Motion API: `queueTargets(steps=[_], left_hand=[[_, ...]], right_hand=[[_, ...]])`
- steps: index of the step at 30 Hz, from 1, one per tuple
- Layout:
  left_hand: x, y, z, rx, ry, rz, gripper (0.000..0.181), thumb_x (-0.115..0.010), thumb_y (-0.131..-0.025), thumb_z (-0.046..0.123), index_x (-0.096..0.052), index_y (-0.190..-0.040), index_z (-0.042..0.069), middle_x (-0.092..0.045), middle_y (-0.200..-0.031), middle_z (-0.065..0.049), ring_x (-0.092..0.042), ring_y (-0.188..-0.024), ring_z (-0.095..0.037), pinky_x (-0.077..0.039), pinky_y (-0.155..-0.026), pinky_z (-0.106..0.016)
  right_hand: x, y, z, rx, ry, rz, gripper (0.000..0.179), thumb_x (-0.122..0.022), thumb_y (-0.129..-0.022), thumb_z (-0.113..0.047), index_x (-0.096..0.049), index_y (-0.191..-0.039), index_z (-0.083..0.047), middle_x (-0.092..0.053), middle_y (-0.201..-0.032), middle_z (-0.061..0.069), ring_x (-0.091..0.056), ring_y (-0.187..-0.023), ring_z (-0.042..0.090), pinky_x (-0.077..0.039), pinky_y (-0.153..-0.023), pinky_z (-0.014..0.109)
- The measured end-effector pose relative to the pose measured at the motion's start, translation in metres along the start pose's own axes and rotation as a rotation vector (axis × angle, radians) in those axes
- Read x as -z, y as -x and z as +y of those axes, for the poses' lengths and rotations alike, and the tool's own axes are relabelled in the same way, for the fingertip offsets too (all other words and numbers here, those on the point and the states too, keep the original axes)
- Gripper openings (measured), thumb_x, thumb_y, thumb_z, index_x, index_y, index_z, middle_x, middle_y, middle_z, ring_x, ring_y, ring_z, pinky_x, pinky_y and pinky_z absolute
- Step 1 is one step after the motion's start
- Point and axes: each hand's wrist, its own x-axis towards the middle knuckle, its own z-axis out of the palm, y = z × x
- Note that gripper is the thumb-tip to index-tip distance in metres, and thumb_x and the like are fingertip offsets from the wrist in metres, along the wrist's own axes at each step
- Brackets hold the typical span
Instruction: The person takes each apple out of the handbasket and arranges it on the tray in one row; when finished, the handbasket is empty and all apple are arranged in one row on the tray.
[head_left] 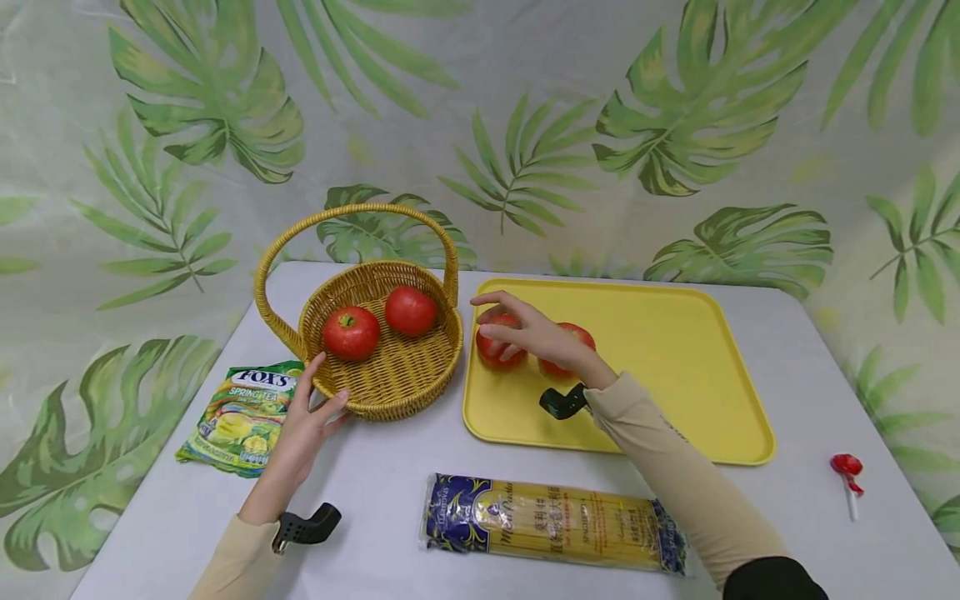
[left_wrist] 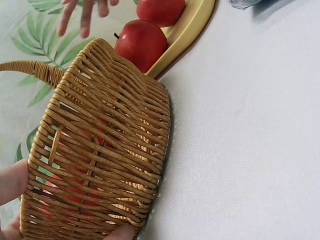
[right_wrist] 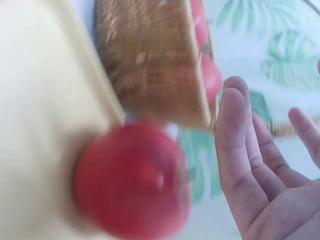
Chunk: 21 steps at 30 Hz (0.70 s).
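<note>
The woven wicker basket (head_left: pixel 408 404) stands directly in front of the left hand (head_left: pixel 296 433), its arched handle rising beyond that hand's fingertips. The left hand is spread, with its fingertips against the rim and the thumb low on the outer wall; the left wrist view shows both contacts. Inside the basket, ahead of the left hand, are two red apples: a nearer apple (head_left: pixel 351 333) with its stem end upward, and a farther apple (head_left: pixel 411 311) toward the right hand's side.

The right hand (head_left: pixel 536 329) hangs over two more red apples, its fingers loosely extended and apart, holding nothing. One tray apple (head_left: pixel 495 362) shows partly behind its fingers, the other (head_left: pixel 579 335) just beside, on the wrist side. In the right wrist view a gap separates the hand from the apple seen there, which is blurred.

Both of those apples lie on a yellow tray (head_left: pixel 667 367), which stretches away to the right of the right hand. To the left of the left hand lies a green Fox's Spring Tea candy bag (head_left: pixel 243 421), close to the basket. Nearer the person than either hand, below the right hand, is a packet of spaghetti (head_left: pixel 555 521). A red lollipop (head_left: pixel 847 475) lies well off to the right of the right hand. A white-covered table (head_left: pixel 375 500) carries everything, and a leaf-print cloth (head_left: pixel 540 50) hangs beyond both hands.
</note>
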Motion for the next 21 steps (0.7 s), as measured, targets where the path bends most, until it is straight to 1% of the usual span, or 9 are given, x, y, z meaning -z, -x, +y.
queueTargets(steps=[2,4,6,9,12,15,18,21], left_hand=[[0.000,0.000,0.000,0.004,-0.002,0.004,0.071,-0.050,-0.100,0.008,-0.006,-0.154,0.021,0.012,-0.157,-0.006,-0.018,-0.138,-0.040,-0.030,-0.105,-0.056],[0.000,0.000,0.001,0.011,-0.005,0.010,0.071,-0.049,-0.100,0.007,-0.006,-0.154,0.022,0.012,-0.157,-0.006,-0.019,-0.138,-0.040,-0.030,-0.105,-0.055],[-0.001,0.000,0.001,0.021,-0.011,0.017,0.071,-0.049,-0.100,0.007,-0.006,-0.154,0.022,0.012,-0.157,-0.005,-0.020,-0.138,-0.040,-0.029,-0.105,-0.055],[-0.001,0.000,0.002,0.033,-0.015,0.025,0.071,-0.049,-0.100,0.007,-0.006,-0.155,0.023,0.013,-0.157,-0.005,-0.020,-0.138,-0.039,-0.029,-0.106,-0.055],[-0.001,0.000,0.001,0.032,-0.013,0.023,0.071,-0.049,-0.100,0.007,-0.006,-0.154,0.023,0.013,-0.157,-0.005,-0.020,-0.138,-0.040,-0.029,-0.106,-0.055],[-0.001,-0.001,0.001,0.018,-0.006,0.012,0.071,-0.049,-0.100,0.007,-0.006,-0.154,0.021,0.013,-0.157,-0.006,-0.018,-0.138,-0.040,-0.029,-0.105,-0.055],[0.000,0.000,0.000,0.006,-0.006,0.005,0.071,-0.049,-0.100,0.007,-0.006,-0.154,0.021,0.012,-0.157,-0.006,-0.018,-0.138,-0.041,-0.029,-0.105,-0.056],[0.000,0.000,0.000,0.002,-0.011,0.005,0.071,-0.049,-0.100,0.007,-0.006,-0.154,0.021,0.012,-0.157,-0.007,-0.018,-0.138,-0.041,-0.030,-0.105,-0.056]], right_hand=[[-0.010,-0.011,-0.004,0.007,-0.018,-0.026,0.048,-0.055,-0.099,-0.022,-0.038,-0.144,-0.016,-0.047,-0.132,0.020,-0.062,-0.090,0.034,-0.054,-0.076,0.042],[-0.019,-0.021,-0.008,0.011,-0.043,-0.054,0.050,-0.054,-0.099,-0.022,-0.036,-0.145,-0.016,-0.044,-0.134,0.020,-0.062,-0.093,0.037,-0.054,-0.077,0.046],[-0.028,-0.031,-0.011,0.005,-0.066,-0.078,0.053,-0.054,-0.099,-0.023,-0.032,-0.147,-0.016,-0.040,-0.137,0.021,-0.060,-0.096,0.039,-0.053,-0.079,0.048],[-0.038,-0.046,-0.012,-0.014,-0.099,-0.094,0.057,-0.054,-0.099,-0.023,-0.027,-0.149,-0.016,-0.035,-0.140,0.021,-0.059,-0.100,0.039,-0.052,-0.082,0.049],[-0.047,-0.059,-0.012,-0.041,-0.148,-0.075,0.060,-0.054,-0.099,-0.023,-0.024,-0.150,-0.016,-0.032,-0.142,0.020,-0.058,-0.105,0.042,-0.050,-0.088,0.052],[-0.053,-0.071,-0.011,-0.071,-0.195,-0.037,0.062,-0.055,-0.098,-0.021,-0.023,-0.151,-0.018,-0.029,-0.145,0.020,-0.055,-0.108,0.045,-0.045,-0.092,0.055],[-0.057,-0.082,-0.009,-0.094,-0.203,-0.014,0.064,-0.056,-0.098,-0.021,-0.020,-0.152,-0.019,-0.024,-0.150,0.018,-0.054,-0.109,0.046,-0.044,-0.093,0.056],[-0.058,-0.090,-0.008,-0.118,-0.202,-0.017,0.068,-0.056,-0.098,-0.021,-0.017,-0.153,-0.020,-0.018,-0.153,0.015,-0.053,-0.111,0.047,-0.045,-0.093,0.056]])
